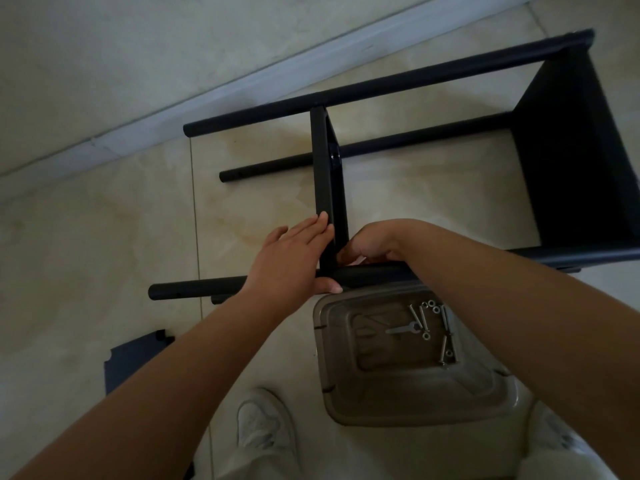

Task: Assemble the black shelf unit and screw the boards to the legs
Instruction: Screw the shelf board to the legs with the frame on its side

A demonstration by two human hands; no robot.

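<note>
The black shelf unit lies on its side on the tiled floor. Its near leg (194,287) runs left to right under my hands, and two more legs (346,95) lie beyond. A middle board (323,174) stands on edge between the legs; another board (571,150) closes the right end. My left hand (294,258) presses flat fingers against the middle board's left face, thumb under the near leg. My right hand (370,245) is curled at the corner where the board meets the near leg; what its fingers hold is hidden.
A clear plastic tray (398,393) sits just below the near leg, holding several screws (445,341), washers and a small flat wrench (403,329). A loose dark board (135,358) lies at lower left. White shoes (263,424) stand near the bottom; a wall skirting (242,81) runs behind.
</note>
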